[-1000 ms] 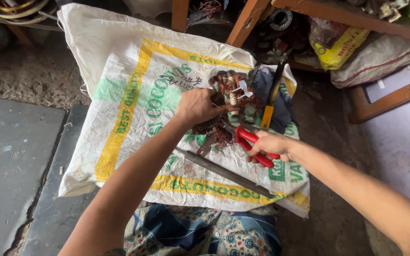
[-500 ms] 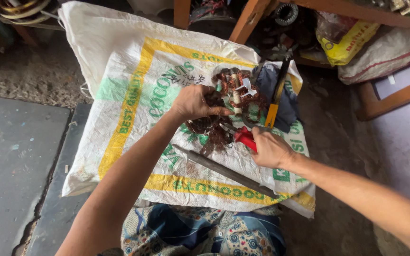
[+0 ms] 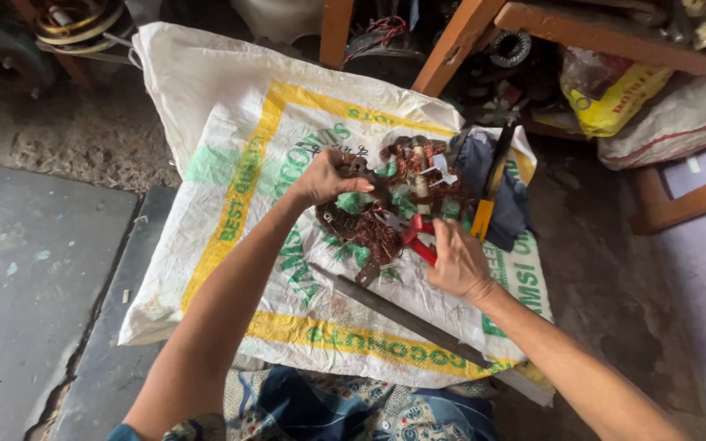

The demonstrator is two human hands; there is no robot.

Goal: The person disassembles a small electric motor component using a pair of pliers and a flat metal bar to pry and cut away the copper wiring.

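A: Where is the left hand (image 3: 324, 178)?

B: At about eleven o'clock from the heap of tangled copper wire (image 3: 373, 237), its fingers curled tight around a dark clump at the heap's upper left edge.

A: And the right hand (image 3: 457, 261)?

B: At four o'clock from the heap. Its fingers are pressed together over the red handles of a pair of pliers (image 3: 415, 238); the metal nose of the pliers points to nine o'clock, into the wire.

A: Where does the wire lie?

B: In the middle of a white woven sack (image 3: 230, 155) with yellow and green print, spread flat on the floor. More coils with white and green bits (image 3: 418, 167) sit at the heap's one o'clock.

A: What else is on the sack?

B: A long dark metal bar (image 3: 406, 314) lies at six o'clock from the heap, slanting from ten towards four o'clock, just under the right wrist. At three o'clock a dark blue cloth (image 3: 500, 188) is bunched up, with a black and yellow tool (image 3: 490, 192) lying across it.

A: Beyond the sack?

B: At twelve o'clock, orange wooden legs (image 3: 451, 45); at two o'clock, a yellow bag (image 3: 614, 98). The person's patterned blue garment (image 3: 345, 408) shows at six o'clock.
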